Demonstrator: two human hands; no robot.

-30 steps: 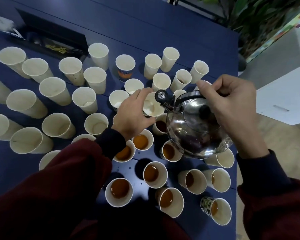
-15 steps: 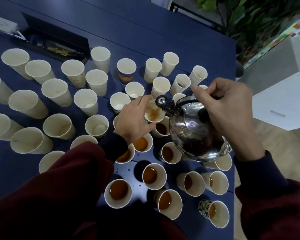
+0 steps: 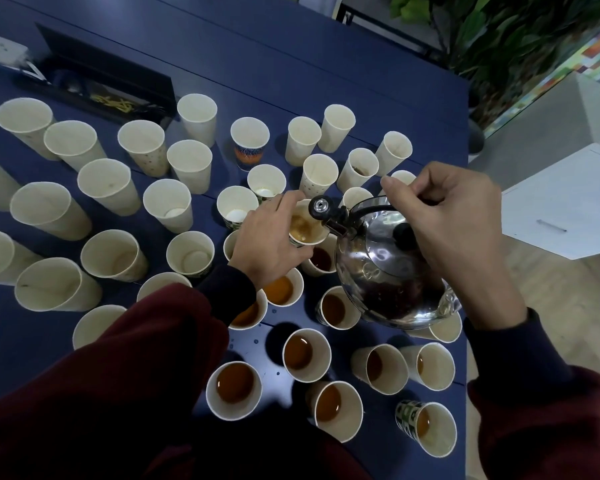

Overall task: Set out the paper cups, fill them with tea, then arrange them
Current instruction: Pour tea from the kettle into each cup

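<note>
Your left hand grips a cup under the spout; your right hand curls round the kettle handle.
Your fingers hide that cup's wall; your right palm covers much of the handle. Nearer you than both hands sit filled cups; empty cups spread left of your left hand, some cut off.

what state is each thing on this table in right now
shiny steel kettle: tilted, spout over the held cup
held white paper cup: upright, frothy tea inside
left hand: grips the held cup
right hand: holds the kettle's handle
near paper cups: upright, holding tea
far and left paper cups: upright, mostly empty
orange-banded paper cup: upright, looks empty
</note>
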